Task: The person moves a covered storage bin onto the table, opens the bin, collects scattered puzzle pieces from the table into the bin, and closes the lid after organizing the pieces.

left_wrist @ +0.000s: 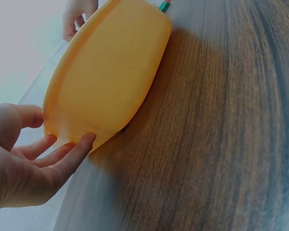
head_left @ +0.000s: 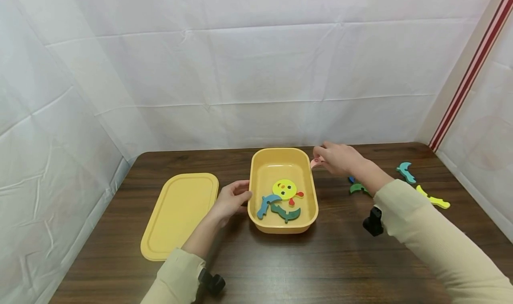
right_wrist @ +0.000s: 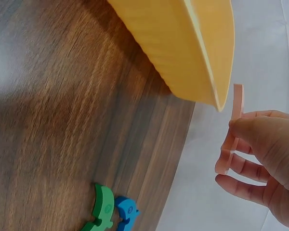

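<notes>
A yellow plastic box (head_left: 282, 229) stands on the table, holding a round yellow smiling-face piece (head_left: 282, 189) with red-tipped parts, a blue curved piece (head_left: 263, 205) and a dark green curved piece (head_left: 287, 214). My left hand (head_left: 229, 201) touches the box's left wall with spread fingertips, the thumb at the rim, as the left wrist view shows. Just beyond the box's right rim, my right hand (head_left: 339, 158) pinches a thin pink curved piece (right_wrist: 237, 103) between thumb and fingers. That piece is held above the table.
Left of the box lies its flat yellow lid (head_left: 180, 215). On the right are a green piece (right_wrist: 103, 204) and a blue piece (right_wrist: 127, 211), partly under my right arm in the head view. Farther right lie a teal piece (head_left: 405, 172) and a yellow piece (head_left: 434, 199).
</notes>
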A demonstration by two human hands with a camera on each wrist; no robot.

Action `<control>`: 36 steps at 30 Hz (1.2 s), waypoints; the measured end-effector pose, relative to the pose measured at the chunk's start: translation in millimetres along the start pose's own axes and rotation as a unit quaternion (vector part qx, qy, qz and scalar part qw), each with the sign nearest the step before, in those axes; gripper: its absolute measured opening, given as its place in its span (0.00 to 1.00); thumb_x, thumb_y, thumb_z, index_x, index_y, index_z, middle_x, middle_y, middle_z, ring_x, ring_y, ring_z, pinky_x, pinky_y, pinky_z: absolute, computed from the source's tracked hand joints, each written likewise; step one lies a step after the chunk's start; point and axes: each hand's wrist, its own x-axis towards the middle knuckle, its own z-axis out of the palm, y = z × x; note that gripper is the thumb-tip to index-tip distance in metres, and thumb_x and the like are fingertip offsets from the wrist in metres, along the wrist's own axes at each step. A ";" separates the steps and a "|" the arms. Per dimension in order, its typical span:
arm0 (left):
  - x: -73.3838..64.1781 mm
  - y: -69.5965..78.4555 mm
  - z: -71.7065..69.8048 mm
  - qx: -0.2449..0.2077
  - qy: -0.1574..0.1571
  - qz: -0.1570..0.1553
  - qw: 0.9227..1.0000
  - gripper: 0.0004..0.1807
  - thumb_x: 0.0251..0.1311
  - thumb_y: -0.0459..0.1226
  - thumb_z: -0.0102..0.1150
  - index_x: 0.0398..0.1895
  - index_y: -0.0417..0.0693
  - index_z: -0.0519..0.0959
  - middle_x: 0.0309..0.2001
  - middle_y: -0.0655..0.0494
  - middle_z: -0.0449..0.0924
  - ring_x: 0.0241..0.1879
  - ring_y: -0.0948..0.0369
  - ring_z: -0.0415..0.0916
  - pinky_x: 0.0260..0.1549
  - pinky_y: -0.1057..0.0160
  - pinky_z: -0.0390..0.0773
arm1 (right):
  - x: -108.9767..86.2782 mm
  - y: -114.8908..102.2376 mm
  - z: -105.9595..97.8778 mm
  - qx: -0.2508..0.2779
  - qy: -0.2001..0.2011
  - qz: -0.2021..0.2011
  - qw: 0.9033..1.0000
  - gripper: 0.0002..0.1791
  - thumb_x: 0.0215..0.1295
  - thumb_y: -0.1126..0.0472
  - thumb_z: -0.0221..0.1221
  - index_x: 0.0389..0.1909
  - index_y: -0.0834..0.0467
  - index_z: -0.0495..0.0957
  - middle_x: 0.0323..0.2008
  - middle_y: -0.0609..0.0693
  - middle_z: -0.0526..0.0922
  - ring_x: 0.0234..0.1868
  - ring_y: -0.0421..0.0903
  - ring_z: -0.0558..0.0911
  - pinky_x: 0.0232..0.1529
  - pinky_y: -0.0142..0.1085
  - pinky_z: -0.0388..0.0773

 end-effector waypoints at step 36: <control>13.2 -14.0 -0.9 -0.006 0.007 -0.001 1.000 0.24 0.62 0.33 0.51 0.62 0.42 0.66 0.57 0.39 0.70 0.50 0.48 0.75 0.38 0.54 0.81 | 34.8 -39.4 -1.6 0.010 -0.018 -0.014 1.000 0.10 0.62 0.57 0.58 0.43 0.53 0.73 0.37 0.52 0.74 0.24 0.46 0.72 0.26 0.38 0.75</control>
